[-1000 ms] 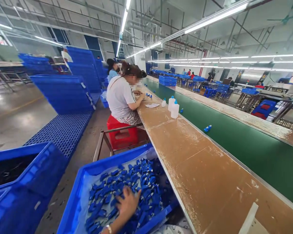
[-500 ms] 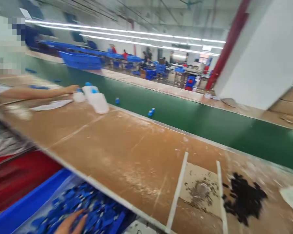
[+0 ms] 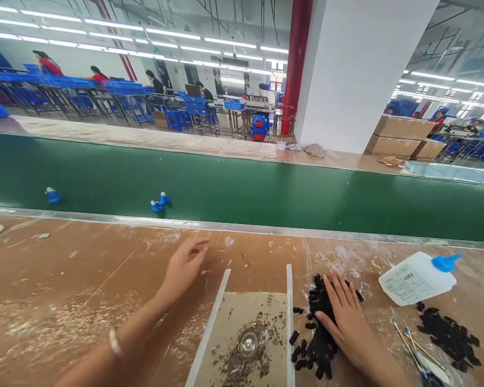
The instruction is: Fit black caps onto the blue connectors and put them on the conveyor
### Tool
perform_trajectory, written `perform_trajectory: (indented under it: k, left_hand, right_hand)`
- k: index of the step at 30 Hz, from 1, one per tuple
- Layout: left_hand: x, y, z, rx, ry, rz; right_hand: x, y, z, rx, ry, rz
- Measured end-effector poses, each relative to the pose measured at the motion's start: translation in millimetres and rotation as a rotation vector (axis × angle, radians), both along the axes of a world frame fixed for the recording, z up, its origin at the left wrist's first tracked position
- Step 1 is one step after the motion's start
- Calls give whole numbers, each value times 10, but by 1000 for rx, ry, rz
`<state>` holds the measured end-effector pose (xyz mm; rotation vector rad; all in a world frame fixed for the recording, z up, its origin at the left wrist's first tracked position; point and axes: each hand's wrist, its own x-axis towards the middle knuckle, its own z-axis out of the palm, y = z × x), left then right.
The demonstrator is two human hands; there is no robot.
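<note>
While the right hand (image 3: 347,317) presses black pieces (image 3: 320,328), the left hand (image 3: 184,267) hovers.

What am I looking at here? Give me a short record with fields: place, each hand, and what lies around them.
Place: brown workbench beside a green conveyor belt
Left hand: open, hovering over the bench, holding nothing
Right hand: flat on a pile of small black parts
Between hands: tray with white rails, debris inside
Right side: white bottle with blue cap lying down, second black pile, swabs
On belt: blue pieces
</note>
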<state>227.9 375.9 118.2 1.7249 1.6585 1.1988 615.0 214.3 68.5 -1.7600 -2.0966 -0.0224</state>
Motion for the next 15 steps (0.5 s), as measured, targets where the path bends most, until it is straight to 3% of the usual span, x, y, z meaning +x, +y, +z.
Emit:
perform_trajectory:
  k: [2, 4, 8, 15]
  left_hand:
    - [326, 291, -71, -2, -22, -26]
    - [467, 449, -180, -25, -38, -58]
    - [361, 484, -326, -95, -100, -98]
    - [262, 475, -344, -92, -163, -112]
  right_hand:
    - [-1, 159, -9, -35, 77, 29]
    - [20, 283, 32, -56, 126, 36]
    - [71, 451, 106, -72, 115, 62]
    - [-5, 518, -6, 0, 67, 115]
